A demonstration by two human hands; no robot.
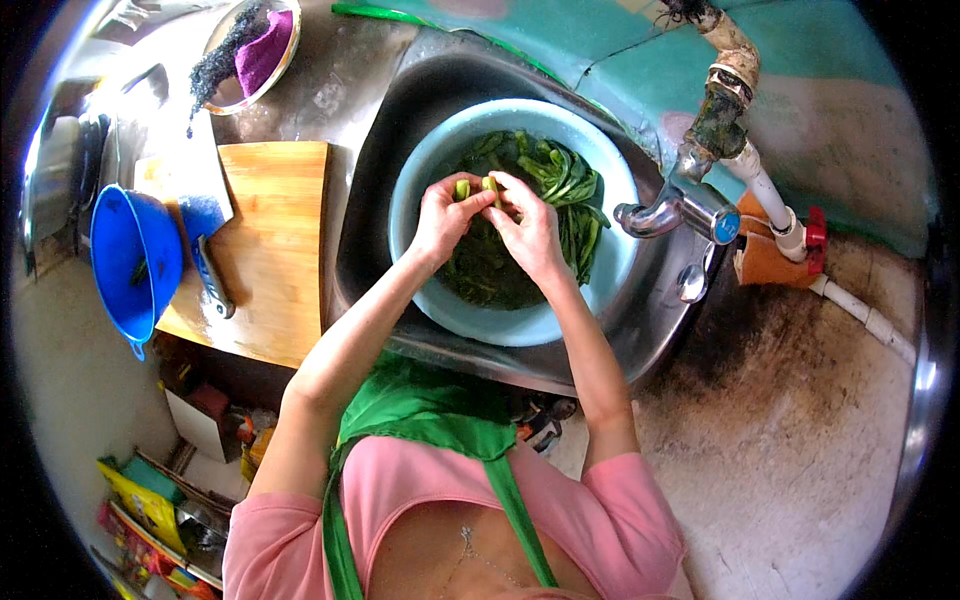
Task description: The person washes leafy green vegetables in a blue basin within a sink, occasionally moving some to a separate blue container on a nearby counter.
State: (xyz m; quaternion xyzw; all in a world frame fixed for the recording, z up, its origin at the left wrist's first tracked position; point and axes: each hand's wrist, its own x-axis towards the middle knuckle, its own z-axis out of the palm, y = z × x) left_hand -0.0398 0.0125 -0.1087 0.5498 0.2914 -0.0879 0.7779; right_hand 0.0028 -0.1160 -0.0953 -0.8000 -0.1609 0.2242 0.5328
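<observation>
My left hand (444, 217) and my right hand (534, 232) meet over a light blue basin (400, 225) of water. A short green stem piece (462, 189) is pinched in the fingers of my left hand. Another cut stem end (490, 184) stands up between my right fingertips, touching my left thumb. What lies lower between the fingers is hidden. Leafy greens (577, 184) with thick stalks lie in the basin, mostly along its right side and beneath my hands. The basin rests in a dark metal sink (367, 187).
A metal tap (667, 206) reaches over the basin's right rim. Left of the sink, a cleaver (204, 214) lies on a wooden cutting board (281, 225), beside a blue plastic bowl (166, 240). A bowl (294, 56) behind them holds a purple cloth (266, 54) and a dark mesh scrubber (225, 56).
</observation>
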